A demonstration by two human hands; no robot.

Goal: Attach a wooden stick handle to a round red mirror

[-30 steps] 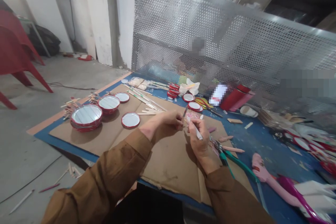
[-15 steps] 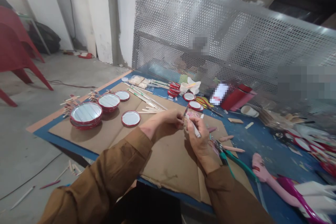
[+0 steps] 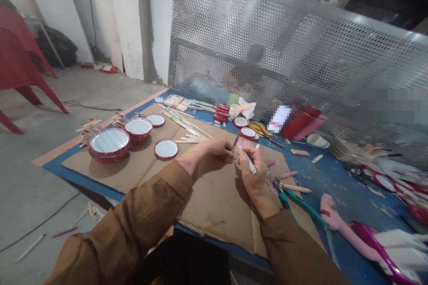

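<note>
Both my hands meet above the brown cardboard sheet (image 3: pixel 140 171) on the blue table (image 3: pixel 337 187). My left hand (image 3: pixel 214 153) is closed, pinching a thin stick (image 3: pixel 236 140) that points up and away. My right hand (image 3: pixel 252 171) is closed round a white rod (image 3: pixel 249 162) whose tip rests by the left fingers. A small pink piece (image 3: pixel 245 144) shows just behind the fingers. Both arms wear brown sleeves.
Red-rimmed round mirrors (image 3: pixel 109 142) stand stacked at the table's left, with one lying alone (image 3: pixel 166 148). Green-handled pliers (image 3: pixel 290 196) and a pink glue gun (image 3: pixel 337 222) lie to the right. Sticks, a red cylinder (image 3: pixel 299 124) and a perforated metal screen (image 3: pixel 284 53) line the back. A red chair (image 3: pixel 20 67) stands at far left.
Both hands stay together over the cardboard. The white rod in my right hand has tilted and shifted slightly; the view has drifted a little.
</note>
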